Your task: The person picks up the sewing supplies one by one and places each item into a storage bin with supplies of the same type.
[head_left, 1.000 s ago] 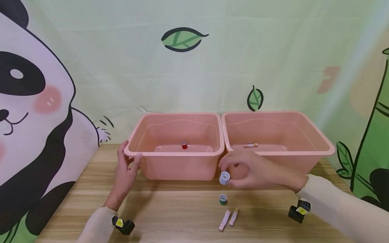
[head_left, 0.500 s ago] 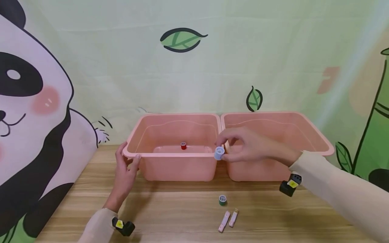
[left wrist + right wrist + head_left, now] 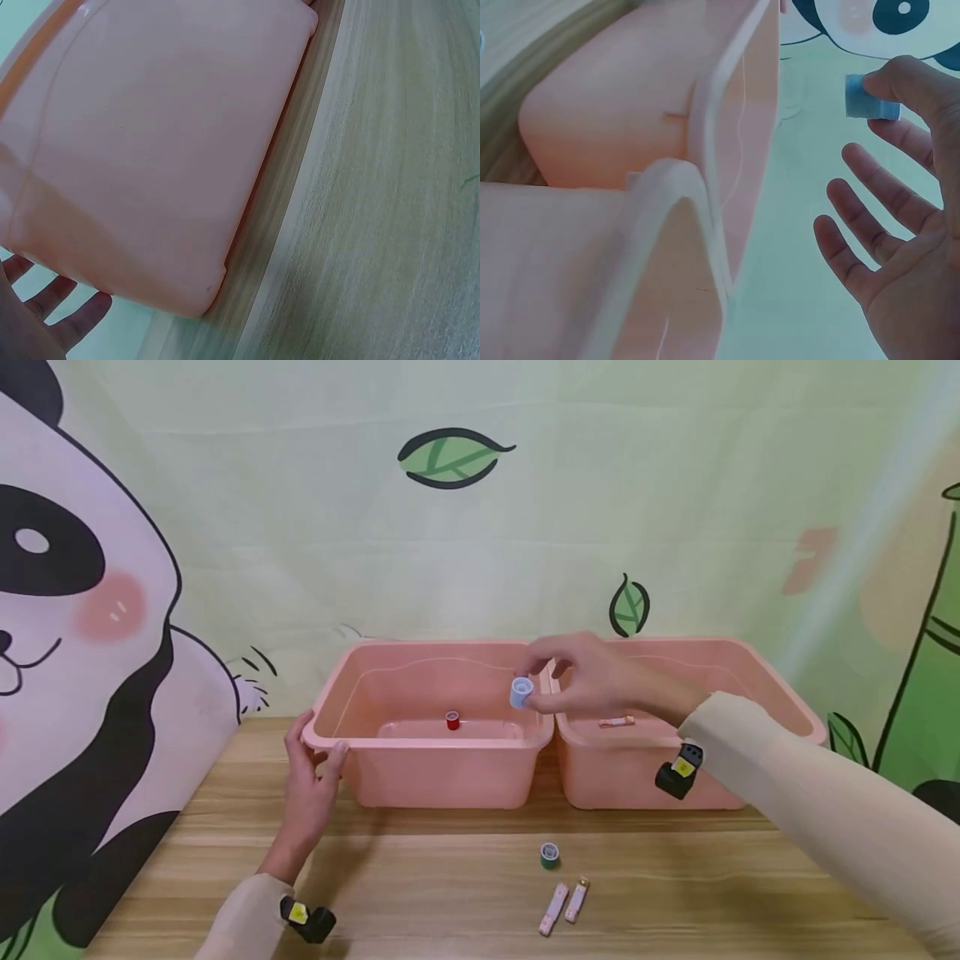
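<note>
Between thumb and index finger, my right hand (image 3: 588, 675) pinches a small light-blue thread spool (image 3: 521, 692) over the right end of the left pink bin (image 3: 442, 777). The right wrist view shows the spool (image 3: 871, 101) above rim height, with the other fingers spread. My left hand (image 3: 309, 781) holds that bin's front left corner, thumb at the front rim and fingers round the side. A red spool (image 3: 452, 720) stands on the bin's floor. On the table are a green spool (image 3: 550, 856) and two pale pink nail clippers (image 3: 553, 909).
A second pink bin (image 3: 637, 785) stands to the right, its rim close against the left one. Another nail clipper (image 3: 617, 722) lies inside it. The wooden table (image 3: 420, 885) extends in front; a printed cloth backdrop (image 3: 300, 527) hangs behind.
My right hand has carried the blue spool up and left, from in front of the bins to over the left bin's right end. The left hand stays at its corner.
</note>
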The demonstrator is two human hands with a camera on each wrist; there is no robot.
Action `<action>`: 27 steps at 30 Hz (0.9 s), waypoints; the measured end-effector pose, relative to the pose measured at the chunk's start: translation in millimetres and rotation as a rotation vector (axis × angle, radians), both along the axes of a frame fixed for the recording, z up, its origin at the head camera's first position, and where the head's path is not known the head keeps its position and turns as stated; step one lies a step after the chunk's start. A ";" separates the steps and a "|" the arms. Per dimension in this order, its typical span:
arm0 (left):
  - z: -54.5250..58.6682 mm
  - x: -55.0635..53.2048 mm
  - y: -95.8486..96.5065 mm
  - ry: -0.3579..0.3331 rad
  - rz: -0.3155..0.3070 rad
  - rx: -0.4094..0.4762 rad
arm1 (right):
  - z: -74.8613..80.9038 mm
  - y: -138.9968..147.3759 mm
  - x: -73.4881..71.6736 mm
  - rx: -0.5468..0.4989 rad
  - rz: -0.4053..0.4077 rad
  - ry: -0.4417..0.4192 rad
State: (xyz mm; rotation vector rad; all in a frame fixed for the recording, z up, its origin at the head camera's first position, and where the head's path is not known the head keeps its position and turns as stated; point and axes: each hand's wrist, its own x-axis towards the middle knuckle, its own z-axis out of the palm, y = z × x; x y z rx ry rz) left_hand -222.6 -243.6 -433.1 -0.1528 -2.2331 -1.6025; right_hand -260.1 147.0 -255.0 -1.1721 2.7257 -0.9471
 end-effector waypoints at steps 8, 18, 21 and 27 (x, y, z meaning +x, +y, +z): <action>0.5 -2.6 -0.7 0.024 -0.004 -0.004 | 6.3 -20.0 -29.5 -0.020 0.017 -0.004; -2.4 -6.1 -1.8 0.014 -0.002 0.012 | 7.0 -48.1 -60.7 -0.021 -0.026 -0.031; -3.3 -5.9 -2.7 0.009 0.001 0.013 | 5.6 -56.4 -68.2 -0.017 -0.050 -0.047; -5.1 -5.4 -4.9 0.021 0.012 -0.004 | -3.3 -69.3 -83.3 -0.020 -0.093 -0.068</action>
